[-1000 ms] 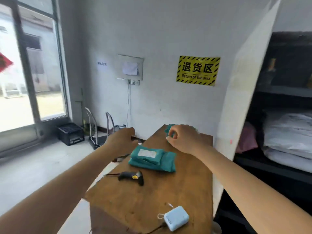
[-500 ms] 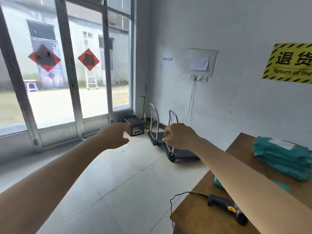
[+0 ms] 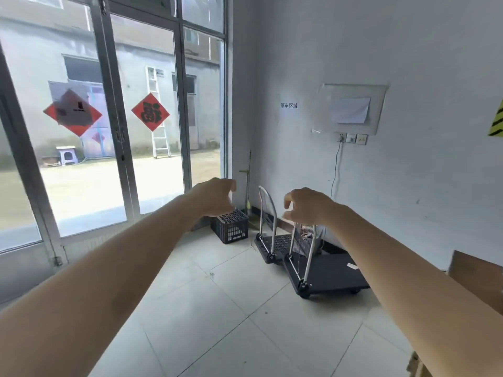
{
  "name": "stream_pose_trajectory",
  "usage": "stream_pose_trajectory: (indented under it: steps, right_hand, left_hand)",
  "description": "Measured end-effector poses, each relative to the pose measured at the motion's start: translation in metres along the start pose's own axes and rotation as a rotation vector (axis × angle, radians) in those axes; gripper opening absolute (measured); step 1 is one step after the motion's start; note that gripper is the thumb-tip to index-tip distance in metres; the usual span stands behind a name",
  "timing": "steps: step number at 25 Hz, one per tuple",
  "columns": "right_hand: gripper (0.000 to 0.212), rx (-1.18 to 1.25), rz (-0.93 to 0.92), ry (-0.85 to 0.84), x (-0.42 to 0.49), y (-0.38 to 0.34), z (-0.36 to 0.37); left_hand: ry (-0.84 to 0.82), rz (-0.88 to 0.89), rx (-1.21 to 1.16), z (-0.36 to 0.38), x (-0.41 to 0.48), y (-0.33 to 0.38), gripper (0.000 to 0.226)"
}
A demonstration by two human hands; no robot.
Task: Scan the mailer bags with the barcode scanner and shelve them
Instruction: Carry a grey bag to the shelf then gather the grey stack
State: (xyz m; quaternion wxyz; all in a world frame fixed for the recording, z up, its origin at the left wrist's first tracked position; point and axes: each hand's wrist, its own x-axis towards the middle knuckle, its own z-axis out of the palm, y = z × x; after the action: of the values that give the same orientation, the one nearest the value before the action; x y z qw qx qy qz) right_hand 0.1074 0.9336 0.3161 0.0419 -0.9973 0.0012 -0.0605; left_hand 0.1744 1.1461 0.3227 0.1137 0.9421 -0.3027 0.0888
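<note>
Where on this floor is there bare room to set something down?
Bare tiles lie between the glass doors, the black crate and the near trolley. It is crowded along the white wall, where crate, far trolley and near trolley stand close.

Left hand and right hand raised — loosely curled, empty, 2 platform carts beyond

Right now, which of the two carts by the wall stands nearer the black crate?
The smaller cart, right beside the crate; the bigger cart stands in front, farther away.
</note>
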Motion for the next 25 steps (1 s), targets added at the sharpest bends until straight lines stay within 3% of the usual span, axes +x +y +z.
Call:
stream_pose_trajectory:
  steps: [3, 7, 14, 17, 25]
  right_hand:
    - [0.025, 0.000, 0.032, 0.000, 0.043, 0.023, 0.008]
    - [0.029, -0.175, 0.130, -0.049, 0.093, 0.071, 0.033]
    - [0.037, -0.134, 0.625, -0.029, 0.168, 0.197, 0.035]
    - [0.036, -0.058, 0.794, -0.047, 0.178, 0.241, 0.040]
    - [0.034, -0.116, 1.112, 0.031, 0.165, 0.431, 0.029]
  left_hand:
    - [-0.022, 0.041, -0.035, 0.017, 0.071, -0.010, 0.047]
    - [-0.049, 0.174, -0.141, 0.068, 0.190, -0.007, 0.044]
    - [-0.169, 0.488, -0.288, 0.133, 0.373, 0.048, 0.036]
    - [-0.257, 0.603, -0.417, 0.158, 0.437, 0.095, 0.034]
    - [-0.305, 0.929, -0.342, 0.236, 0.566, 0.273, 0.039]
